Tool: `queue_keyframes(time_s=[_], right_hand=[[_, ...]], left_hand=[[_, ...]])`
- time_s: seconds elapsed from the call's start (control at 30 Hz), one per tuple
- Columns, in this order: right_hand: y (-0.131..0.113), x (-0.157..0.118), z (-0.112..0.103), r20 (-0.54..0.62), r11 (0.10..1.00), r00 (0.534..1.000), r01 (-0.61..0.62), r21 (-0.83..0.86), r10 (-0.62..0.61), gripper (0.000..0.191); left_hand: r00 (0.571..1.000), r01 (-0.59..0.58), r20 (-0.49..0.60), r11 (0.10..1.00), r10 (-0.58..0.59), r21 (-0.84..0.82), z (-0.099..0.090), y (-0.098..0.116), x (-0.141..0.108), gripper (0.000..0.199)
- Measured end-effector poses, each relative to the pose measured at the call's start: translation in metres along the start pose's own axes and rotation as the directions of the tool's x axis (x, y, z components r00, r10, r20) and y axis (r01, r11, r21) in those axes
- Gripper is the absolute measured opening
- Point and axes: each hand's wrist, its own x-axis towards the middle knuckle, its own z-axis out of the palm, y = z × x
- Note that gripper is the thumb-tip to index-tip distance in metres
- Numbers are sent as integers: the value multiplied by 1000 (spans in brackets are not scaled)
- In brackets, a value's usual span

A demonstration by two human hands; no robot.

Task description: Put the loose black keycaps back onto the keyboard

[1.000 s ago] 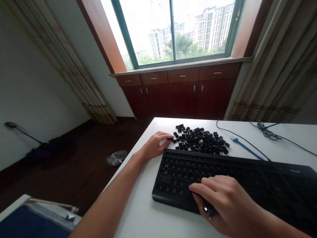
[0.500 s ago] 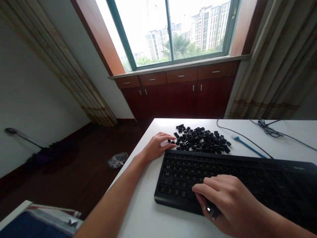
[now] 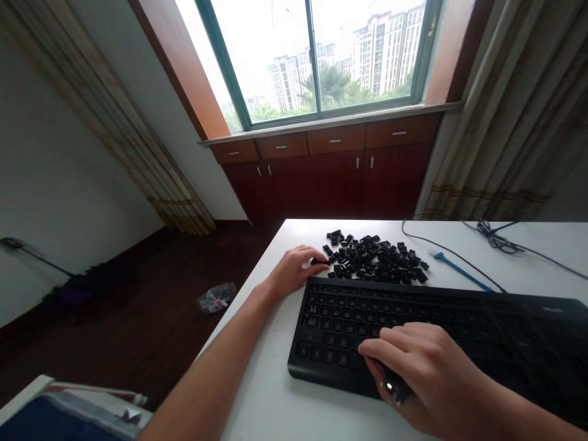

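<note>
Two bare, slender forearms rise from the bottom edge of the view: the left forearm (image 3: 206,380) at lower centre and the right forearm (image 3: 519,413) at lower right. Each ends in a bare hand with long, narrow fingers, the left hand (image 3: 291,271) farther ahead and the right hand (image 3: 425,367) nearer. On the underside of the right hand's fingers gleams a small silver ring (image 3: 390,389), its shape slightly blurred.

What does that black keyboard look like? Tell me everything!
The black keyboard is wide and flat and looks like matte plastic, with rows of small square keys. It lies on a white table, and its right end runs out of view. The right hand rests on the keys near the front.
</note>
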Motion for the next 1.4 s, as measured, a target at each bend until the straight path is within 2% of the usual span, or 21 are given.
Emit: queue_keyframes(time_s=[0.13,0.2,0.27,0.37,0.47,0.53,0.6,0.73,0.87,1.07,1.23,1.4], right_hand=[[1,-1,0,21,1000,1000,-2,5,2,34],[0,-2,0,20,1000,1000,-5,9,5,36],[0,-2,0,14,1000,1000,-8,15,7,37],[0,-2,1,9,1000,1000,-10,15,10,37],[0,-3,2,8,1000,1000,-6,15,5,37],[0,-3,2,5,1000,1000,-6,15,6,37],[0,-4,2,6,1000,1000,-10,15,10,37],[1,-3,2,20,1000,1000,-13,15,13,36],[0,-2,2,15,1000,1000,-7,6,7,32],[-2,0,-2,8,1000,1000,1,-10,-1,30],[-2,0,-2,10,1000,1000,1,-13,-1,27],[-1,-1,-3,11,1000,1000,7,7,-7,31]], left_hand=[[986,80,-132,980,-106,-184,2,1,1,22],[959,112,-214,942,-186,-318,3,4,3,29],[936,130,-238,882,-261,-453,4,8,3,36],[932,163,-158,768,-325,-619,5,20,2,41],[930,201,-10,533,-368,-822,7,34,0,36],[928,204,46,401,-370,-893,9,41,-1,33],[931,188,47,366,-362,-911,12,47,-1,32],[935,168,46,324,-352,-931,16,54,0,29],[935,195,80,314,-346,-929,18,56,0,28],[931,252,112,391,-347,-885,23,57,-2,34],[933,250,68,501,-353,-829,27,56,-3,29],[928,248,50,514,-368,-821,27,55,-3,30]])
